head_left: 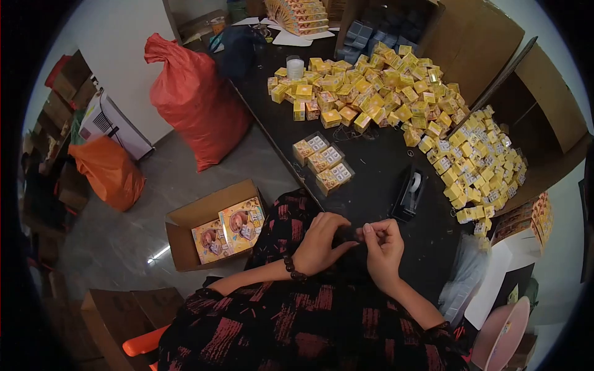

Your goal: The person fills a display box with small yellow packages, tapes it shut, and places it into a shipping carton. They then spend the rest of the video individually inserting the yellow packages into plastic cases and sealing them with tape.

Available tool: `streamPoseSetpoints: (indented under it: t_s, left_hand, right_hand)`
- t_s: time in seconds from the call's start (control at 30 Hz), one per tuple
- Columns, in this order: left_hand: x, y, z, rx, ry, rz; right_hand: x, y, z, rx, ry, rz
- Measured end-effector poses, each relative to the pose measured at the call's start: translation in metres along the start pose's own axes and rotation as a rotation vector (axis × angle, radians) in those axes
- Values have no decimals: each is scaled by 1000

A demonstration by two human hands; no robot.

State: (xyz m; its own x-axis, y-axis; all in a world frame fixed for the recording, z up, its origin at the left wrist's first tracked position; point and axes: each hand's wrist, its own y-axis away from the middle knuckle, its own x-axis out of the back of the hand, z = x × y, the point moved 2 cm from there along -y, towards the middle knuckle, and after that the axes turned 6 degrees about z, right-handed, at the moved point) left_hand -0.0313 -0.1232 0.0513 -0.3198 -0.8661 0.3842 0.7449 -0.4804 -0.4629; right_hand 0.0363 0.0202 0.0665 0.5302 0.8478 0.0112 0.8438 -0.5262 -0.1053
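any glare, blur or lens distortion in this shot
Head view: strong fisheye distortion, with the corners blacked out; head view: a bright streak of glare on the grey floor; head view: between the left hand and right hand, detail is too dark and small to make out.
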Motion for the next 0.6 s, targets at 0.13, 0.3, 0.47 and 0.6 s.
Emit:
streamPoseSetpoints:
  t_s: [0.13,0.3,0.47,0.6]
  left_hand:
    - [9,-1,-12,-28,-51,-121]
    - [13,13,-27,369,273,-480]
    - [15,12,-34,301,458,-377]
    - [28,3,-31,163,345,-411]
  right_hand:
    - [-4,-8,9,-136,96,-169]
    - [10,-22,18,-845,-324,-475]
    - [23,-20,39,-1321,-607,-949]
    - [5,-39,42,-941,-65,-1095]
